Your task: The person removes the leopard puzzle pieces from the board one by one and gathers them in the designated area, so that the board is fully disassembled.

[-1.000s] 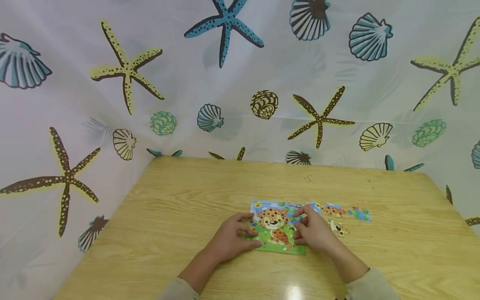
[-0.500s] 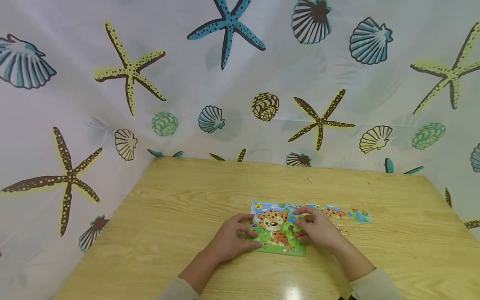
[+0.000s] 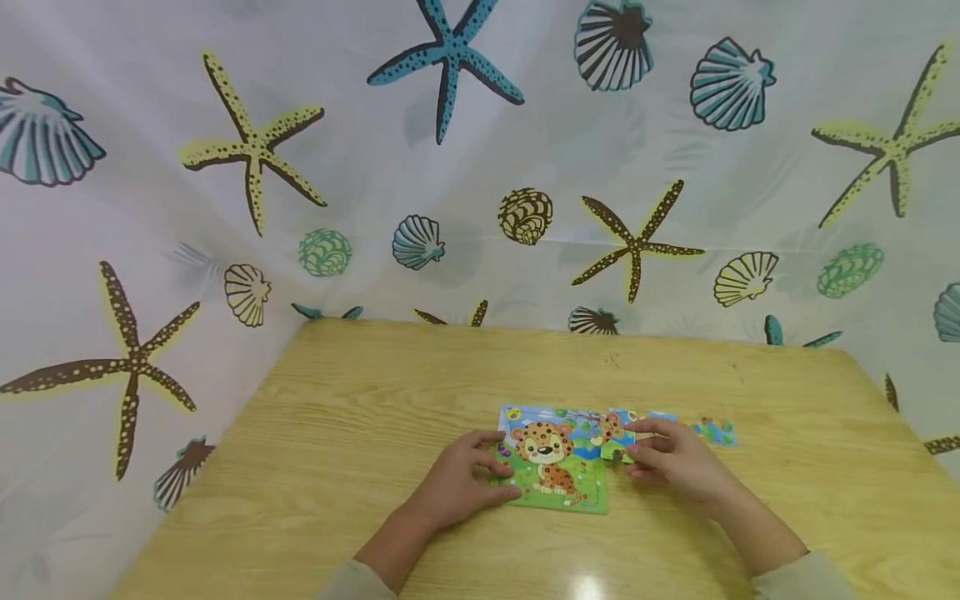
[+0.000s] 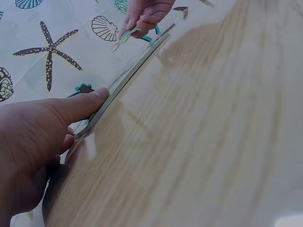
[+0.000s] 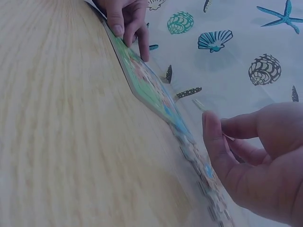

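A puzzle board (image 3: pixel 551 487) with a spotted cub on green grass lies flat on the table. My left hand (image 3: pixel 467 475) rests at its left side, thumb and fingertips touching the board. Just off the board's right edge, my right hand (image 3: pixel 678 462) pinches a small puzzle piece (image 3: pixel 617 451) with green and blue printing. The right wrist view shows that piece (image 5: pixel 199 104) edge-on, raised above the table between thumb and fingers. Behind the right hand lie loose puzzle pieces (image 3: pixel 718 431), partly hidden by it.
The wooden table (image 3: pixel 360 400) extends around the board. A white cloth (image 3: pixel 465 183) printed with starfish and shells hangs along the back and sides. The loose pieces run in a line right of the board.
My right hand has moved right with the puzzle piece, from over the board's right part to just past its edge. The left hand has stayed in place.
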Tool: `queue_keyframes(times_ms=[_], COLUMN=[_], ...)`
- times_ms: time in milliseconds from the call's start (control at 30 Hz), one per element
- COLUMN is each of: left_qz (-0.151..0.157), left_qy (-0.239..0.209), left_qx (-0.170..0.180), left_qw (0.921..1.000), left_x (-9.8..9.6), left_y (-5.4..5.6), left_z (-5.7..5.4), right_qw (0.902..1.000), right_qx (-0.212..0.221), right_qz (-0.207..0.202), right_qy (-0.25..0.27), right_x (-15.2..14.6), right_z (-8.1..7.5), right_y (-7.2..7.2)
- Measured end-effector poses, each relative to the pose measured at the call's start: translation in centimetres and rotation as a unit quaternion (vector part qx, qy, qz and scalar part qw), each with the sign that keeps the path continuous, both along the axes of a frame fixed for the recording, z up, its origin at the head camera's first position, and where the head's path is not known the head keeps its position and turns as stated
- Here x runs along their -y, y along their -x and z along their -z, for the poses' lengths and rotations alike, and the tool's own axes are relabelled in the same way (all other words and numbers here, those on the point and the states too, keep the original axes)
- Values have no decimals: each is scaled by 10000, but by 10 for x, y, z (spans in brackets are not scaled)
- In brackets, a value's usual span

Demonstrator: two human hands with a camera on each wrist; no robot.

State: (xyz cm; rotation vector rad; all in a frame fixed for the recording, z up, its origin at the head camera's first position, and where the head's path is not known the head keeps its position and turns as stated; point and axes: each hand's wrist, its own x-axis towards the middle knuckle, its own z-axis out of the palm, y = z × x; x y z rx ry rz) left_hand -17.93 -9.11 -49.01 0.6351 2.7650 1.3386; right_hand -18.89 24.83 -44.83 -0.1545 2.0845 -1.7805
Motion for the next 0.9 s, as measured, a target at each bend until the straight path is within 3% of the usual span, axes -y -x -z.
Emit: queue_keyframes(times_ms=[200,500,900], left_qz=[77,51,25], left_qy=[-85,-133,-7], left_qx=[16,91,106], left_qw=[9999,9999,9999], left_x=[1,3,6], left_y=[-1,1,-2], left_z=[0,-3,0], right_qw=[9995,9954,9844], right_qx=[218,-15,393], right_qz=[202,491,670], right_qy=[-52,-817,-1577], right_x=[-23,-58,-99], right_z=[1,-8,0], right_y=[-6,-8,-14])
